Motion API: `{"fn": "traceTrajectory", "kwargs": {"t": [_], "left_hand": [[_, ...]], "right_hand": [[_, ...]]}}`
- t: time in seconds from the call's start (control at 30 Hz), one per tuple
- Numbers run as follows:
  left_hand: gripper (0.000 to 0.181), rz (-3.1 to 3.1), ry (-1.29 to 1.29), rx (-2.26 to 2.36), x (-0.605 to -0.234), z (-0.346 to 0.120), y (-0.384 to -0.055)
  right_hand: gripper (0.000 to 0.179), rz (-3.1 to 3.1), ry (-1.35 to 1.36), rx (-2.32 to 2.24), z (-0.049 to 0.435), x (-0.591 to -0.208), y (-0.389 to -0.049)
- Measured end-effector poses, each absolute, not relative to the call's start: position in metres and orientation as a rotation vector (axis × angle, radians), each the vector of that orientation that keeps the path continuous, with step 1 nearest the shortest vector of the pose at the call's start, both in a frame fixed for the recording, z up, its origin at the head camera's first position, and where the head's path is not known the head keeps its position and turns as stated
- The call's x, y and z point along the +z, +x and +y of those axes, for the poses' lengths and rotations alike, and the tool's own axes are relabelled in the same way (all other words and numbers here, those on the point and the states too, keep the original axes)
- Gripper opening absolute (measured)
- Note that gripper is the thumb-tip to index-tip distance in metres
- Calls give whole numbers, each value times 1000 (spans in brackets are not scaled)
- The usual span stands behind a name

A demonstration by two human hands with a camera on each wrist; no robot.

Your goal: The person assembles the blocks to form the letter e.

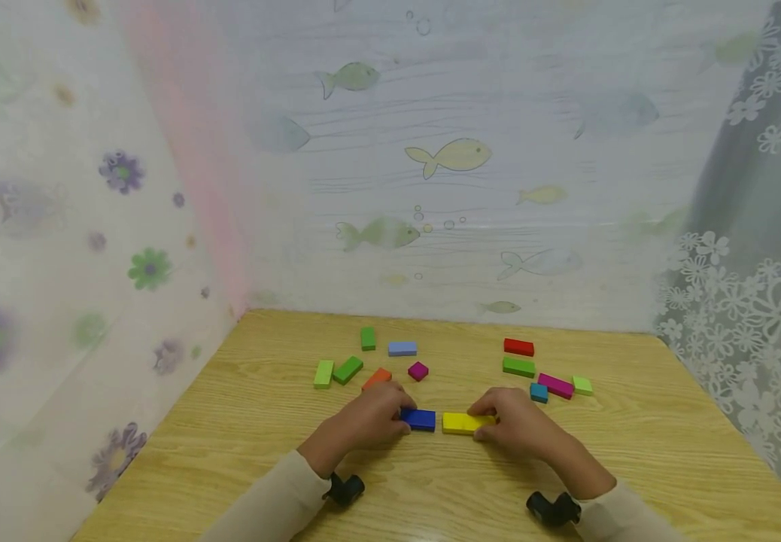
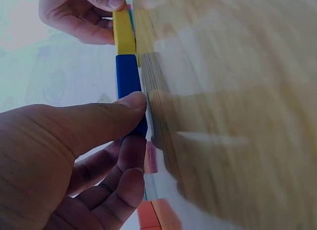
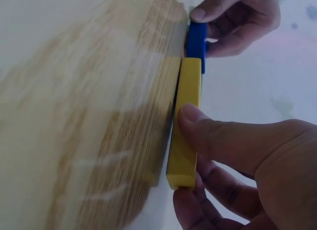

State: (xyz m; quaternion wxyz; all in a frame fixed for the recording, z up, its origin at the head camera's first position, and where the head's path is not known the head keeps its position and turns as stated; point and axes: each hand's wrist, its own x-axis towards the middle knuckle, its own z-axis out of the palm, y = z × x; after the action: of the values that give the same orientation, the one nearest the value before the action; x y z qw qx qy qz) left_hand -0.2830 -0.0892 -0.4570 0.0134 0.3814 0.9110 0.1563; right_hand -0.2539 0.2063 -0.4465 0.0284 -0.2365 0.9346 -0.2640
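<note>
A dark blue block (image 1: 420,420) lies lengthwise near the middle of the wooden table, its left end pinched between thumb and fingers of my left hand (image 1: 377,415). To its right, in line with it, is a longer yellow block (image 1: 461,423). My right hand (image 1: 515,423) grips that one by its right end. A narrow gap separates the two blocks in the head view. In the left wrist view the thumb presses the near face of the blue block (image 2: 129,76); in the right wrist view the other thumb lies on the yellow block (image 3: 187,91).
Behind my left hand lie an orange block (image 1: 377,379), a magenta cube (image 1: 418,371), a light blue block (image 1: 402,348) and several green ones. At the right are red (image 1: 519,347), green (image 1: 518,367), magenta (image 1: 556,385), teal and lime blocks. A fish-print curtain (image 1: 458,226) hangs behind the table.
</note>
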Motion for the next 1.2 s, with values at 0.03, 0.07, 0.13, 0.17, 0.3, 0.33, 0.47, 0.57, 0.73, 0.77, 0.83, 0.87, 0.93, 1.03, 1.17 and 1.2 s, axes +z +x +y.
{"fn": "traceTrajectory", "kwargs": {"t": [0.03, 0.07, 0.13, 0.17, 0.3, 0.33, 0.47, 0.57, 0.73, 0.77, 0.83, 0.87, 0.93, 1.03, 1.17, 1.2], "left_hand": [[29, 2838, 1185, 488, -458, -89, -284], [30, 2836, 1183, 491, -458, -88, -285], [30, 2826, 1165, 507, -459, -87, -286], [30, 2821, 1158, 516, -459, -87, -287], [30, 2797, 1146, 553, -459, -86, -288], [30, 2792, 1145, 561, -459, -85, -289], [31, 2787, 1145, 578, -459, -84, -290], [31, 2788, 1128, 593, -459, -83, -290], [32, 2782, 1101, 613, -460, -82, -290], [32, 2780, 1097, 616, -460, -82, -289], [33, 2777, 1088, 620, -460, -82, -289], [33, 2777, 1084, 622, -461, -82, -289], [33, 2776, 1073, 627, -460, -82, -289], [33, 2773, 1061, 635, -460, -83, -289], [33, 2766, 1057, 649, -460, -83, -289], [33, 2765, 1054, 652, -460, -83, -289]], "right_hand": [[26, 2882, -731, -818, 206, -447, -255], [26, 2879, -729, -823, 206, -448, -255], [27, 2875, -725, -832, 205, -449, -256], [27, 2870, -724, -837, 205, -450, -257], [27, 2865, -712, -844, 203, -453, -258], [27, 2866, -713, -840, 203, -453, -258], [26, 2881, -711, -830, 202, -453, -258], [26, 2887, -710, -831, 202, -453, -259], [27, 2878, -692, -834, 203, -452, -258], [27, 2876, -687, -834, 203, -452, -257], [27, 2877, -679, -831, 203, -452, -257], [27, 2880, -676, -830, 203, -452, -257], [27, 2885, -673, -827, 204, -453, -258], [27, 2888, -670, -825, 204, -453, -259], [27, 2886, -676, -831, 203, -454, -260], [27, 2886, -683, -833, 203, -454, -260]]}}
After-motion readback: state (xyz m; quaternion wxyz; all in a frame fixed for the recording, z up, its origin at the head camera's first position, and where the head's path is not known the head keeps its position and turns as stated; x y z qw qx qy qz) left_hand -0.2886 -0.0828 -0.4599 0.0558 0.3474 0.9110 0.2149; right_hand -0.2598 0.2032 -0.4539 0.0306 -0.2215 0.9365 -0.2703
